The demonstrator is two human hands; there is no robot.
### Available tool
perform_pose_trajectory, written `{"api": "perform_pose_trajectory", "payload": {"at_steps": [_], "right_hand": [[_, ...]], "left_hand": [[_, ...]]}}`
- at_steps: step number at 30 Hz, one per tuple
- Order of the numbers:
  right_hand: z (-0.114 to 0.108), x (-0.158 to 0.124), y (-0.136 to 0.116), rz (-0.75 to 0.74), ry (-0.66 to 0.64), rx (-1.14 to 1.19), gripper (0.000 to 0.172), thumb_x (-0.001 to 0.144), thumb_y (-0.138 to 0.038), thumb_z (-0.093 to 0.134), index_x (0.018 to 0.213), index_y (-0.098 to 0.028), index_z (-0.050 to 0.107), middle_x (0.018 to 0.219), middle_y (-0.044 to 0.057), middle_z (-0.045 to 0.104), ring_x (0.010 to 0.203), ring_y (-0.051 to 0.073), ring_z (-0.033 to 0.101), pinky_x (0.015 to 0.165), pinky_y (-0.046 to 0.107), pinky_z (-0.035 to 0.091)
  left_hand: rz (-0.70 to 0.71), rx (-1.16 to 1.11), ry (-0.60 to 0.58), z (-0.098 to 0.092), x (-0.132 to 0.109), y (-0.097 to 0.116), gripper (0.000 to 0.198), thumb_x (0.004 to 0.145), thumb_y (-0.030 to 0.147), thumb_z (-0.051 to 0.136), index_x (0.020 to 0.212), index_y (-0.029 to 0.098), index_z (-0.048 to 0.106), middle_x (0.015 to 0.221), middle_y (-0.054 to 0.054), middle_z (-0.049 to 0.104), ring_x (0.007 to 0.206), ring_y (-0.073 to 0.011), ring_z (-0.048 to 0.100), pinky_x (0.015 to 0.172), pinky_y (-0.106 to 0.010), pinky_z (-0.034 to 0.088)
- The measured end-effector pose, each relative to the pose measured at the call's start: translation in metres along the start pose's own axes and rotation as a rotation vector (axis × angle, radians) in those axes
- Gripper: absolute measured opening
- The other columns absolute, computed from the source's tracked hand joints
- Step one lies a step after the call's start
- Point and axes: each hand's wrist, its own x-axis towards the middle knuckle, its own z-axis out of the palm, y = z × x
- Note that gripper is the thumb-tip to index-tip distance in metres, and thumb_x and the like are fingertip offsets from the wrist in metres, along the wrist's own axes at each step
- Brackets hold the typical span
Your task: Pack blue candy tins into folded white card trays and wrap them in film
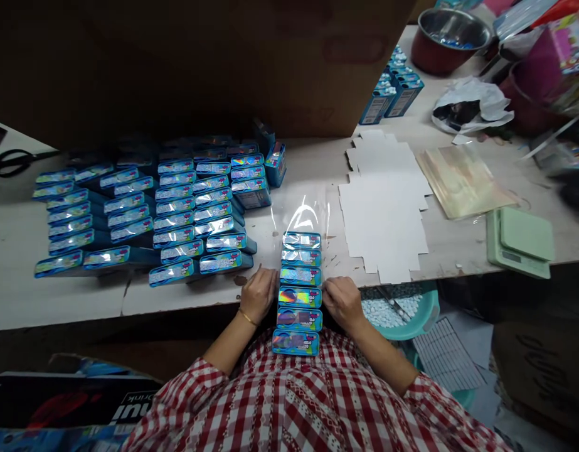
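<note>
The left hand (258, 292), fingers curled in and close together, is set against the left flank of a row of blue tins (300, 276); whether it pinches anything I cannot tell. The row runs straight between the hands, from the desk (312, 166) out past its near edge, in front of a checked shirt (289, 405). The right hand (343, 301), also narrow and curled, is at the row's right flank; its grip too is unclear. Clear film (302, 213) spreads from the row's far end.

The desk is pale, marked and scuffed. Left to right on it: scissors (16, 164), a block of more tins (174, 220), a tall carton (199, 63) behind them, white cards (386, 207), pellet-topped tins (404, 88), a bowl (446, 50), clear bags (465, 179), a white bag (489, 100) and a green scale (519, 242). Below the desk's right part are a teal basin (425, 320) of white pellets (393, 311) and a wire rack (446, 355).

Counted: six tins in the row, one pair of scissors, one scale, one rack. The block stands in roughly four columns, its back too dim to count; the cards overlap too closely to number.
</note>
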Motion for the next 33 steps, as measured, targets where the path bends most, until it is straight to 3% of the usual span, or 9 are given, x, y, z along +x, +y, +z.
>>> {"api": "perform_pose_trajectory", "payload": {"at_steps": [6, 12, 14, 17, 20, 24, 26, 31, 33], "right_hand": [[-0.017, -0.041, -0.010, -0.187, -0.033, 0.144, 0.013, 0.082, -0.011, 0.044, 0.077, -0.017, 0.054, 0.068, 0.004, 0.059, 0.064, 0.014, 0.047, 0.060, 0.030, 0.031], [-0.031, -0.061, -0.019, -0.328, -0.135, 0.285, 0.017, 0.085, -0.013, 0.043, 0.073, -0.018, 0.054, 0.064, 0.003, 0.058, 0.060, 0.013, 0.046, 0.056, 0.030, 0.030], [-0.030, -0.061, -0.024, -0.251, -0.141, 0.281, 0.019, 0.086, -0.015, 0.040, 0.074, -0.019, 0.054, 0.063, 0.002, 0.057, 0.058, 0.013, 0.045, 0.056, 0.029, 0.030], [-0.024, -0.055, -0.029, -0.007, -0.072, 0.246, 0.020, 0.086, -0.016, 0.040, 0.071, -0.019, 0.053, 0.062, 0.002, 0.055, 0.059, 0.014, 0.046, 0.057, 0.029, 0.033], [-0.020, -0.046, -0.029, 0.178, -0.008, 0.186, 0.018, 0.084, -0.016, 0.043, 0.070, -0.019, 0.052, 0.065, 0.003, 0.057, 0.064, 0.015, 0.051, 0.061, 0.028, 0.036], [-0.022, -0.040, -0.030, 0.144, 0.015, 0.076, 0.012, 0.084, -0.021, 0.045, 0.087, -0.017, 0.057, 0.074, 0.005, 0.061, 0.070, 0.017, 0.053, 0.065, 0.029, 0.037], [-0.025, -0.037, -0.032, 0.094, 0.015, 0.003, 0.016, 0.086, -0.023, 0.044, 0.091, -0.016, 0.057, 0.075, 0.006, 0.062, 0.071, 0.017, 0.053, 0.067, 0.029, 0.036], [-0.031, -0.025, -0.033, 0.088, -0.054, -0.155, 0.026, 0.091, -0.022, 0.036, 0.077, -0.017, 0.057, 0.068, 0.006, 0.060, 0.066, 0.017, 0.052, 0.065, 0.029, 0.033], [-0.031, -0.025, -0.031, 0.070, -0.069, -0.097, 0.023, 0.091, -0.024, 0.036, 0.087, -0.017, 0.058, 0.075, 0.006, 0.062, 0.069, 0.016, 0.054, 0.065, 0.028, 0.034]], "left_hand": [[0.072, -0.082, -0.080, -0.023, -0.051, 0.012, 0.021, 0.090, 0.017, 0.035, 0.089, 0.016, 0.057, 0.080, -0.007, 0.061, 0.075, -0.0148, 0.059, 0.066, -0.025, 0.049], [0.207, -0.143, -0.143, -0.038, -0.076, 0.020, 0.024, 0.090, 0.020, 0.036, 0.077, 0.016, 0.057, 0.070, -0.004, 0.060, 0.065, -0.0120, 0.058, 0.060, -0.022, 0.048], [0.167, -0.126, -0.129, -0.036, -0.076, 0.025, 0.029, 0.091, 0.022, 0.033, 0.074, 0.017, 0.056, 0.068, -0.003, 0.059, 0.061, -0.0110, 0.058, 0.058, -0.021, 0.047], [0.017, -0.122, -0.090, -0.026, -0.066, 0.033, 0.032, 0.092, 0.024, 0.031, 0.071, 0.017, 0.054, 0.067, -0.003, 0.059, 0.058, -0.0104, 0.057, 0.055, -0.020, 0.045], [-0.096, -0.135, 0.003, -0.015, -0.052, 0.038, 0.025, 0.091, 0.026, 0.034, 0.081, 0.016, 0.055, 0.070, -0.004, 0.061, 0.061, -0.0118, 0.059, 0.056, -0.021, 0.044], [-0.153, -0.121, 0.163, -0.017, -0.046, 0.044, 0.018, 0.088, 0.029, 0.044, 0.099, 0.017, 0.052, 0.084, -0.005, 0.063, 0.071, -0.0129, 0.061, 0.064, -0.022, 0.046], [-0.128, -0.114, 0.220, -0.022, -0.049, 0.048, 0.015, 0.086, 0.028, 0.048, 0.095, 0.017, 0.051, 0.084, -0.005, 0.061, 0.075, -0.0134, 0.060, 0.068, -0.023, 0.046], [-0.079, -0.088, 0.276, -0.027, -0.048, 0.056, 0.012, 0.087, 0.023, 0.044, 0.076, 0.019, 0.049, 0.073, -0.002, 0.055, 0.072, -0.0130, 0.055, 0.069, -0.024, 0.044], [-0.108, -0.092, 0.306, -0.024, -0.043, 0.056, 0.012, 0.087, 0.023, 0.042, 0.078, 0.018, 0.049, 0.074, -0.002, 0.054, 0.071, -0.0130, 0.053, 0.068, -0.025, 0.043]]}}
